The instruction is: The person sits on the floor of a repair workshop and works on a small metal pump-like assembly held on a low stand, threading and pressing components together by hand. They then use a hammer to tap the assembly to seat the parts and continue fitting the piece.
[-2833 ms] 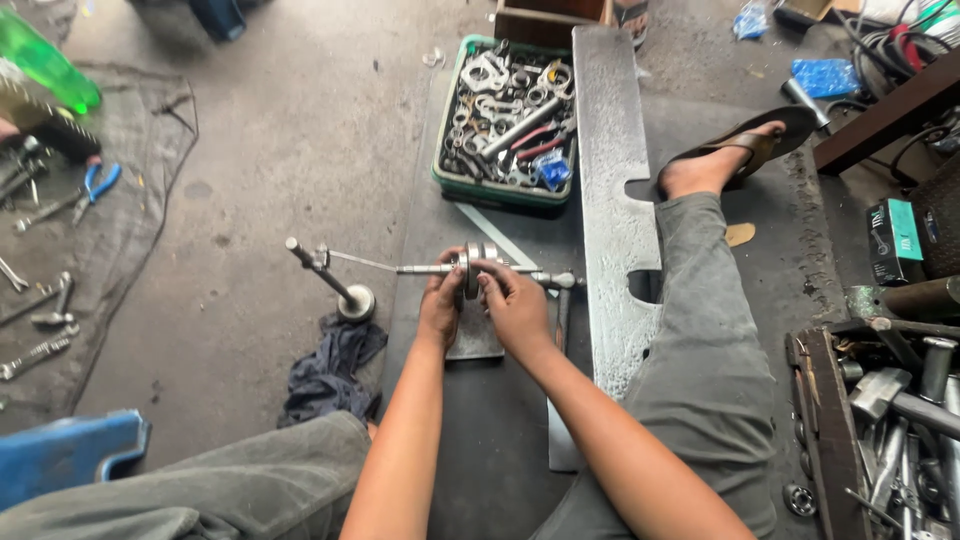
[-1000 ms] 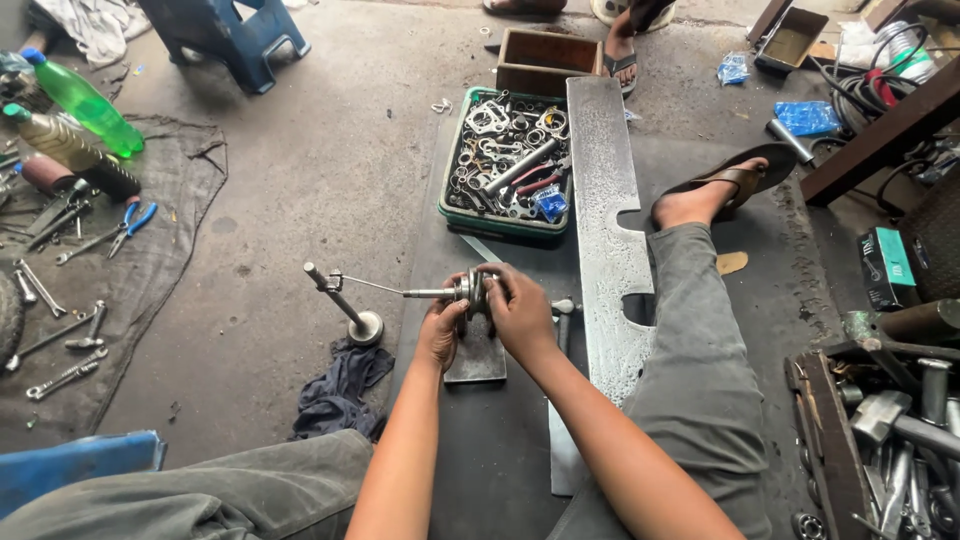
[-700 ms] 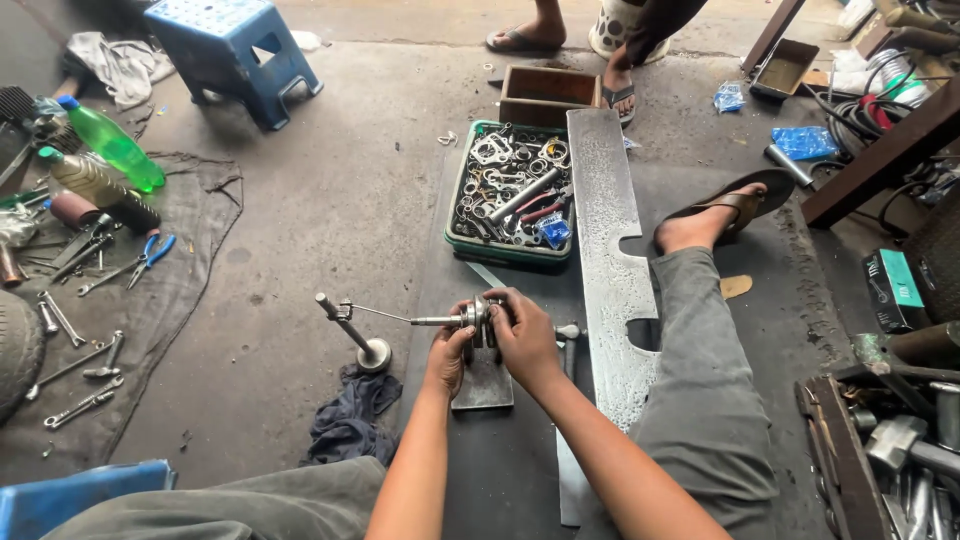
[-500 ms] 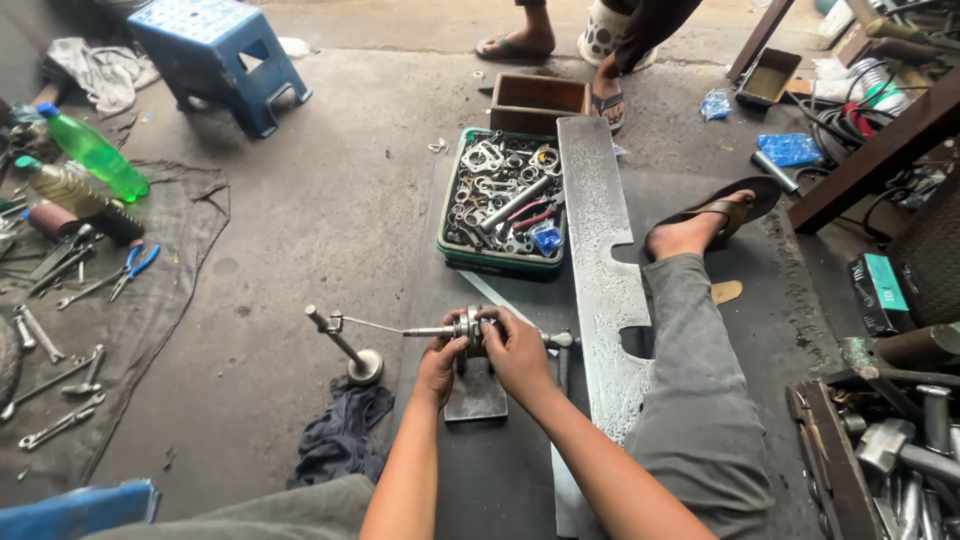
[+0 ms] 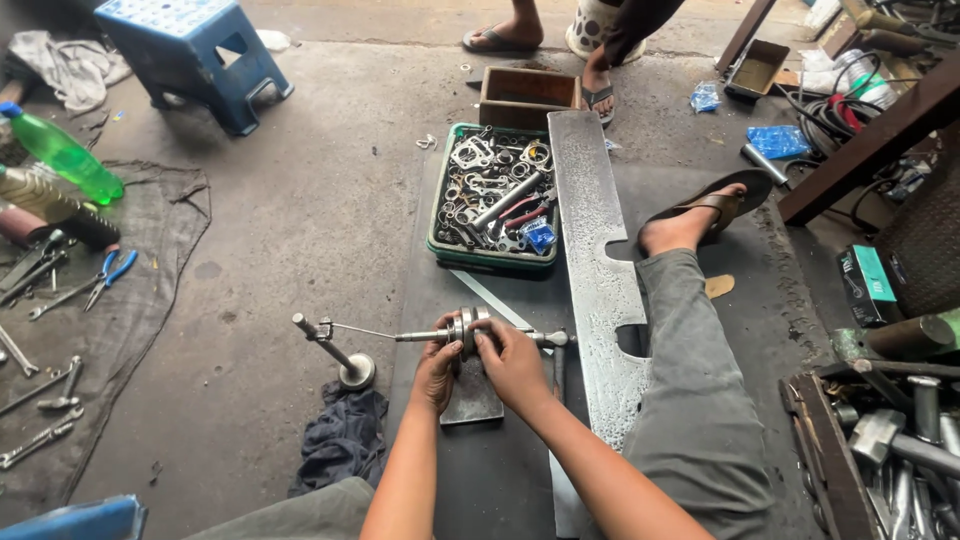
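I sit on the floor with both hands on a small metal shaft assembly with disc-shaped flanges at its middle. It rests above a small grey metal block. My left hand grips the discs from the left. From the right, my right hand closes over them. The shaft's thin rod runs left to a stand with a round base. Its right end sticks out past my right hand.
A green tray of spanners, gaskets and pliers lies ahead, beside a long notched steel plate. A dark rag, tools on a cloth, a blue stool, a wooden box and another person's sandalled feet surround me.
The camera has tilted up, showing more of the floor beyond: the stool, box and another person's feet. My hands stay on the shaft assembly in the same grip.
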